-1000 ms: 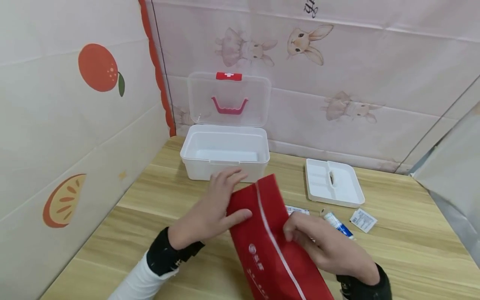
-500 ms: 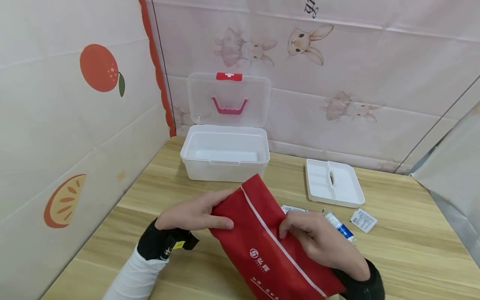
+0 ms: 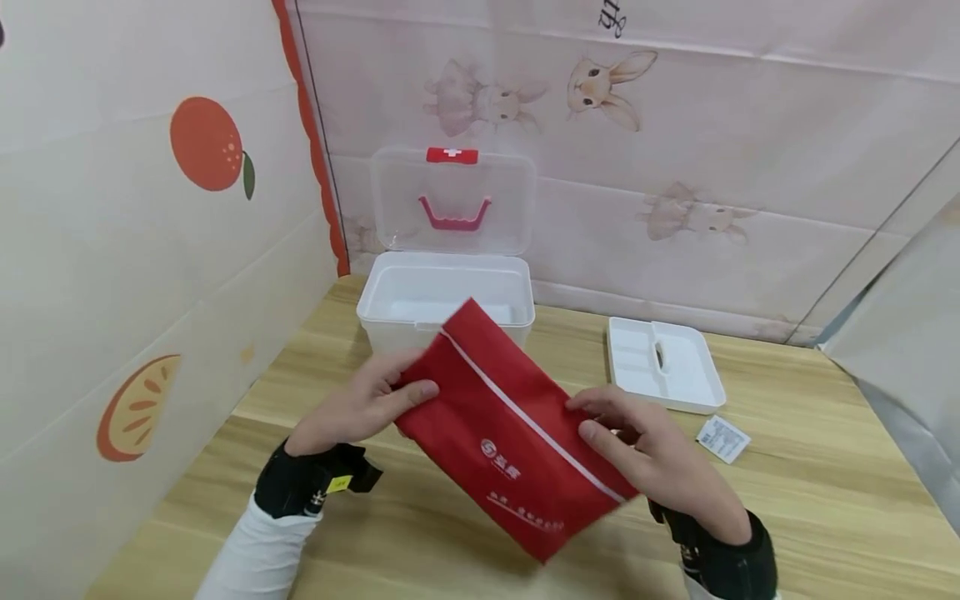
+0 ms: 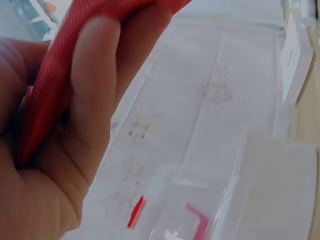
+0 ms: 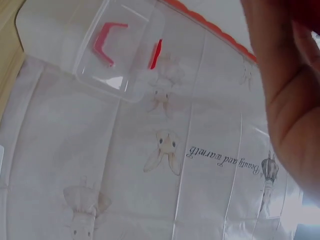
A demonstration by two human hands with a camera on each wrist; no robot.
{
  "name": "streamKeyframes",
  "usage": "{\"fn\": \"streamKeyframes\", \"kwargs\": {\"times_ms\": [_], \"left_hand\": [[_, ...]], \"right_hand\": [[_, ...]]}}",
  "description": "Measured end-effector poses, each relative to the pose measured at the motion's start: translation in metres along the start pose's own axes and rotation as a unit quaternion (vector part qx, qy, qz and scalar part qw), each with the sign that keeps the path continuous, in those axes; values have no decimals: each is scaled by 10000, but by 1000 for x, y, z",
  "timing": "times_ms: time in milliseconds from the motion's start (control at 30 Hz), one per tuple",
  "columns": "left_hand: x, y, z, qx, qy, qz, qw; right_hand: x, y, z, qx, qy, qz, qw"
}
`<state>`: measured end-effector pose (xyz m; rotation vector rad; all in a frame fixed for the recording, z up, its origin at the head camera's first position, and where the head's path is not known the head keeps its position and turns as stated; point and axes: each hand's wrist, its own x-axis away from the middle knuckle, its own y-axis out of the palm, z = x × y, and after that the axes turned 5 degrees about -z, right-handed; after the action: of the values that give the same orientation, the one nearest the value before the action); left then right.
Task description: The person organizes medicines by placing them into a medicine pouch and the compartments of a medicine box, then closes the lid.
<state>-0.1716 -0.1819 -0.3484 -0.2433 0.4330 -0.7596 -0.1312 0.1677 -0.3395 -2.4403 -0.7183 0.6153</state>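
Note:
A flat red fabric pouch [image 3: 510, 433] with a white strip and white printing is held up tilted above the table in the head view. My left hand [image 3: 360, 404] grips its upper left corner, thumb on the printed face and fingers behind. The left wrist view shows the red cloth [image 4: 47, 100] wedged between thumb and fingers. At the pouch's right edge, my right hand [image 3: 660, 458] holds on with bent fingers, its thumb over the front face. Only a sliver of the pouch [image 5: 307, 15] shows beside that hand in the right wrist view.
Behind the pouch stands a white box [image 3: 367, 321] with its clear lid [image 3: 453, 183] raised. A white divided tray [image 3: 701, 358] lies at the back right, with a small printed packet [image 3: 723, 438] in front of it. Printed cloth walls [image 3: 750, 125] bound the wooden table [image 3: 810, 467].
The pouch has been lifted and swung up to the left, now overlapping the box front. My left hand went from spread fingers to gripping the corner. The blue-and-white tube is now hidden.

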Motion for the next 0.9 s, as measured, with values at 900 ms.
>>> {"fn": "streamKeyframes", "kwargs": {"times_ms": [900], "left_hand": [[-24,-113,-26,147,-411,3528,9347]], "right_hand": [[-11,19,17,1383,725,-1374,9781]]}}
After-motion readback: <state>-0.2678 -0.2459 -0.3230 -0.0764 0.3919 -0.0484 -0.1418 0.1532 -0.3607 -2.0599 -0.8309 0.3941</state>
